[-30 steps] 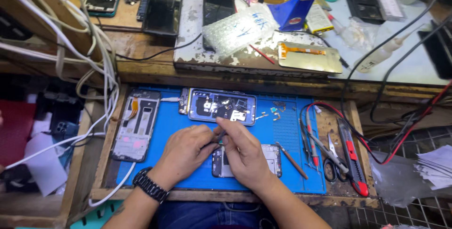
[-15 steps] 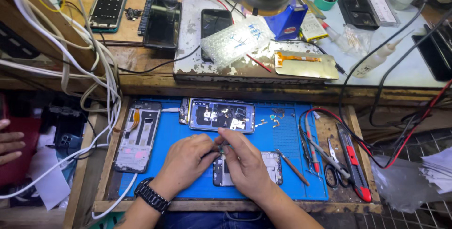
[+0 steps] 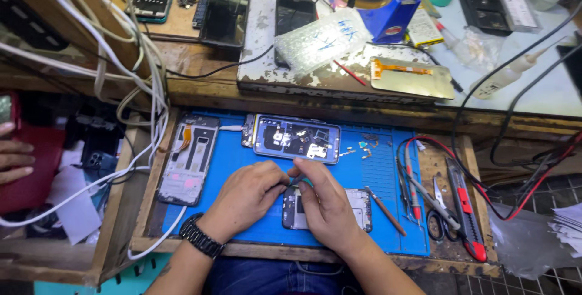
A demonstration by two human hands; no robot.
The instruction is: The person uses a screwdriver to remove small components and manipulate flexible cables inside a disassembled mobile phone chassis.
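Note:
My left hand [image 3: 245, 197], with a black wristwatch [image 3: 200, 236] on the wrist, and my right hand [image 3: 326, 205] meet over an opened phone [image 3: 359, 209] lying on the blue work mat [image 3: 370, 174]. The fingertips of both hands pinch together at the phone's upper left corner, holding something small that I cannot make out. Just beyond my hands lies a second opened phone body [image 3: 296, 138] with its circuit board exposed. A bare phone frame [image 3: 188, 159] rests on the mat's left side.
Tweezers, scissors [image 3: 438, 217], a red-handled cutter [image 3: 464, 209] and red and black leads lie at the mat's right. White cables [image 3: 145, 98] hang at left. The shelf behind carries phones, a bubble-wrapped part [image 3: 321, 39] and a gold panel [image 3: 412, 78]. Another person's hand [image 3: 13, 155] shows at far left.
The view has shifted slightly, with the bench sitting lower in frame. My hands stay pressed together over the same phone, with small fingertip movements only. The other person's hand appeared at left.

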